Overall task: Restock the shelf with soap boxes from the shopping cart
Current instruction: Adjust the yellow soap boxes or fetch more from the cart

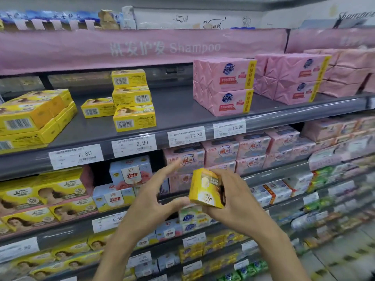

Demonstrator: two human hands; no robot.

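Shelf (178, 106), 2 hands (150, 201) (241, 203), seemingly 1 box (206, 188)

person shows only as two arms and two hands.
left hand (154, 197): bare, long slim fingers, narrow thumb. fingertips smeared by blur, so nails can't be read.
left forearm (113, 254): bare, uncovered as far as the bottom edge of the view. slender at the wrist, broadening lower down.
right hand (233, 201): bare, slim fingers, rounded knuckles. detail soft here too.
right forearm (282, 256): bare, uncovered to the bottom edge like the other. same slender build, thicker toward the elbow end.
both arms look smooth; finer marks too blurred to tell.
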